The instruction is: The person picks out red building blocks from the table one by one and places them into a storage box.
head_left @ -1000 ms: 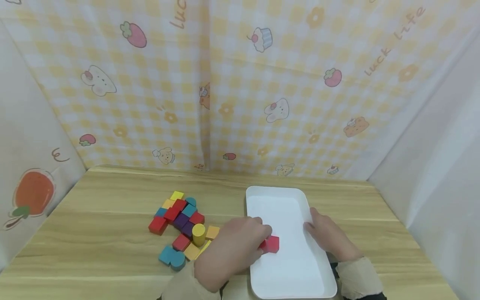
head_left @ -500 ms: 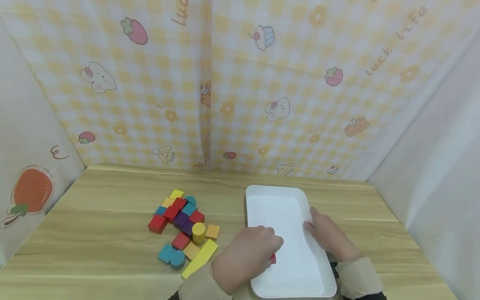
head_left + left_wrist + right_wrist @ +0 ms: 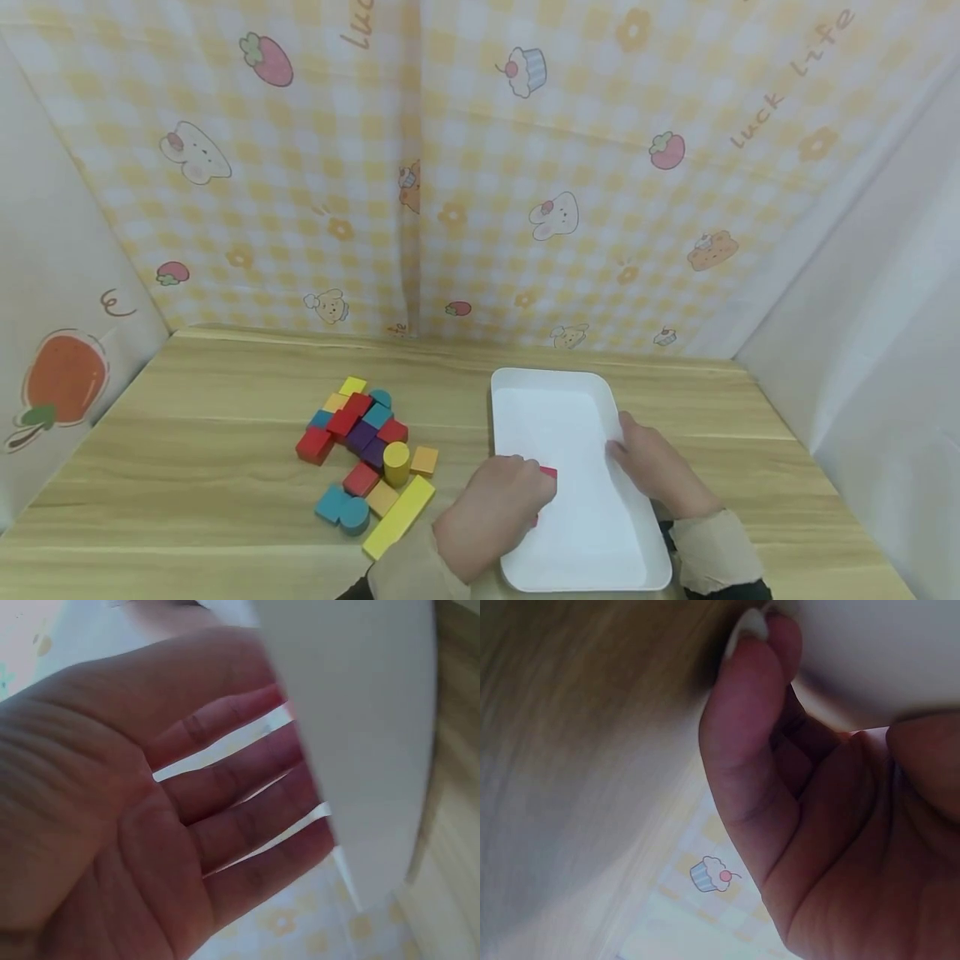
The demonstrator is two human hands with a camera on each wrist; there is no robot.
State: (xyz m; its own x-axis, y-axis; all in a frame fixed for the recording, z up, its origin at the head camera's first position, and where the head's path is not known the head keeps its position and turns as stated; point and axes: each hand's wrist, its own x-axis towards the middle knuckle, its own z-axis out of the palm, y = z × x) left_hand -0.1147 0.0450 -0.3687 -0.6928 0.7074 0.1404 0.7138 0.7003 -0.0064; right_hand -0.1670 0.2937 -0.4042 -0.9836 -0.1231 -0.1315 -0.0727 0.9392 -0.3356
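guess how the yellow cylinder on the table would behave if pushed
Pushed near its top, the yellow cylinder might tip, since it stands on end. Once over, its round side would likely let it roll, perhaps into the long yellow block nearby. Its crisp edge suggests it is stiff.

Head view: even, diffuse light. Right wrist view: dim; flat brown wood-grain tabletop (image 3: 577, 697) blurred at 10 o'clock.

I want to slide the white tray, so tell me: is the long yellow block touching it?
Apart. The head view shows it: a strip of wood-grain tabletop separates the long yellow block from the white tray.
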